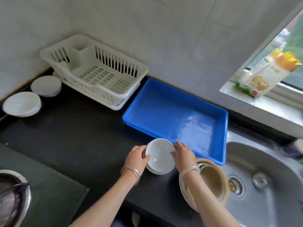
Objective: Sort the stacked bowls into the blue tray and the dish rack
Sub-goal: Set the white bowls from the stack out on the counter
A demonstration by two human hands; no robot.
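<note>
Barely started: both hands [161,156] clasping top white bowl [159,151] off stack [161,169], blue tray [165,102] and dish rack [98,76] empty.

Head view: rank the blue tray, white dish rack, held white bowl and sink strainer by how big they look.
1. blue tray and white dish rack: too alike to split, the rack lying farther off
2. held white bowl
3. sink strainer

Open dark counter [85,131] between stacked bowls [159,157], empty blue tray [173,112] and empty dish rack [98,71].
</note>
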